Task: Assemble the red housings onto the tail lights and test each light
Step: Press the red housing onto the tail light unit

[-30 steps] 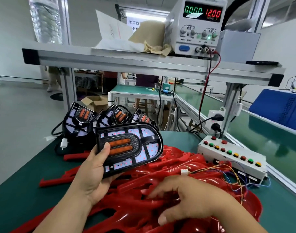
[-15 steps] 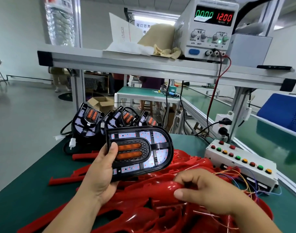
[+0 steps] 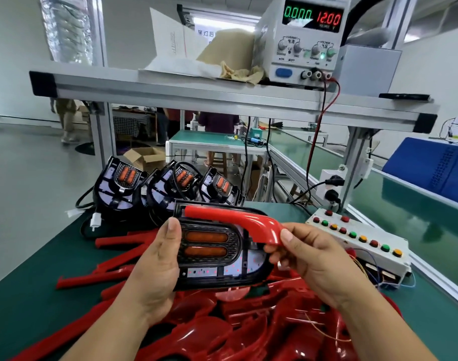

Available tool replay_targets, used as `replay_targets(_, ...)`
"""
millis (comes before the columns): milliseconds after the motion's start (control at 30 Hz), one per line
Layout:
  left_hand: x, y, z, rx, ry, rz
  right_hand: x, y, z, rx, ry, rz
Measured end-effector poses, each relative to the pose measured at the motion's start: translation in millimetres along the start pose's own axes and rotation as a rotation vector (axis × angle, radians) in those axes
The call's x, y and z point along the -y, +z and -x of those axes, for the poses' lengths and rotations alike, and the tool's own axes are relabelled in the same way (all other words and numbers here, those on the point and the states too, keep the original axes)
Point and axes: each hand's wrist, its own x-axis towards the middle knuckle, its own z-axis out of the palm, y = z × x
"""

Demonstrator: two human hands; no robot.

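Head view: the left hand [image 3: 155, 269] grips 1 tail light [image 3: 209, 246]; the right hand [image 3: 308, 259] pinches a red housing [image 3: 238, 220] against that light's upper edge, seemingly not yet seated. Behind the light 3 bare lights [image 3: 170, 186] wait, and below it housings [image 3: 222, 321] lie heaped. Testing looks undone.

housing [image 3: 230, 220] on tail light [image 3: 209, 256] top – btn box [image 3: 358, 238] right | spare lights [image 3: 170, 183] behind
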Motion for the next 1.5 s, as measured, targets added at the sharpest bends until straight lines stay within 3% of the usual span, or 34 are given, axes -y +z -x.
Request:
replay_targets(367, -3.1, -3.2, 6.4, 0.078, -0.153, -0.080, -1.3, 3.4, -0.4, -0.139, 0.082, 0.190)
replay_targets(633, -2.2, -0.1, 8.5, 0.015, -0.059, -0.185, -4.2, 8.4, -1.7, -0.224, 0.125, 0.284)
replay_targets(867, -2.2, 2.0, 10.8, -0.007, -0.050, -0.172, -2.8, 13.8, -2.1, -0.278, 0.169, 0.254)
replay_targets(1033, -2.6, 3.3, 10.4, 0.001, -0.118, -0.035, -6.6, 14.6, -2.2, -0.375, 0.106, 0.366)
replay_targets(1133, -2.7, 3.9, 10.1, 0.017, -0.140, -0.006, -10.5, 15.7, -3.1, -0.359, 0.140, 0.210)
replay_targets(1267, -2.1, 5.8, 10.6, 0.030, -0.170, -0.014, -12.4, 20.4, -3.0, -0.175, 0.156, -0.142)
replay_targets(1500, -6.5, 5.9, 10.1, 0.005, -0.114, -0.134, -14.6, 22.3, -3.7, -0.209, 0.181, -0.233)
